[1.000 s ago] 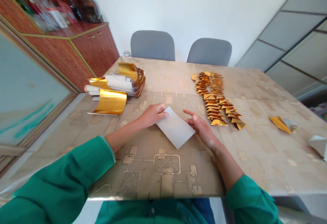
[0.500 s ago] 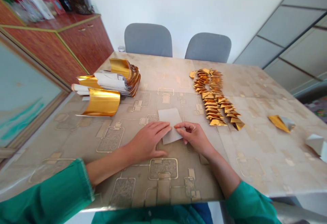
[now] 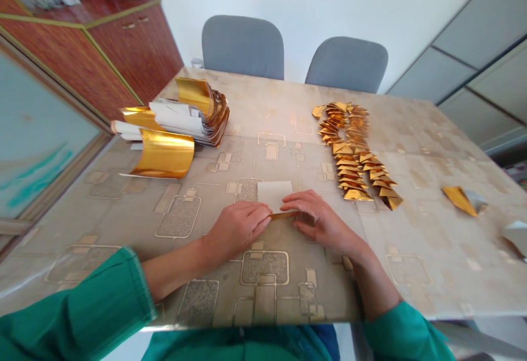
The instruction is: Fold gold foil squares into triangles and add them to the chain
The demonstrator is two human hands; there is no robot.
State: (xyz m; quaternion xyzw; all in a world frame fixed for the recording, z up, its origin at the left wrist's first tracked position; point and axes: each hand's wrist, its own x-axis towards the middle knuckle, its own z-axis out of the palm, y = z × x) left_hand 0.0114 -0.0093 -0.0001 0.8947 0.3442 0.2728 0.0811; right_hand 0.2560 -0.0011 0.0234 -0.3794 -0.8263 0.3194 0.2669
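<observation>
A small sheet of paper (image 3: 275, 192), white on top, lies on the table in front of me. Its near edge is turned up, and a narrow strip of the gold underside shows there. My left hand (image 3: 239, 226) has its thumb and fingers closed on the left end of that raised edge. At the right end, my right hand (image 3: 323, 223) grips the same edge between thumb and curved fingers. Part of the paper is covered by my fingertips.
Curled gold and white sheets (image 3: 167, 155) lie in a stack (image 3: 216, 114) at the left. Rows of folded gold pieces (image 3: 349, 158) stand to the right. Farther right are a part-folded gold piece (image 3: 460, 200) and a white one (image 3: 516, 236). Two grey chairs (image 3: 242, 48) stand behind.
The paper lay flat before; now its near edge is lifted and folded away from me, showing gold. Both hands have shifted to hold that edge. The view has tilted slightly down.
</observation>
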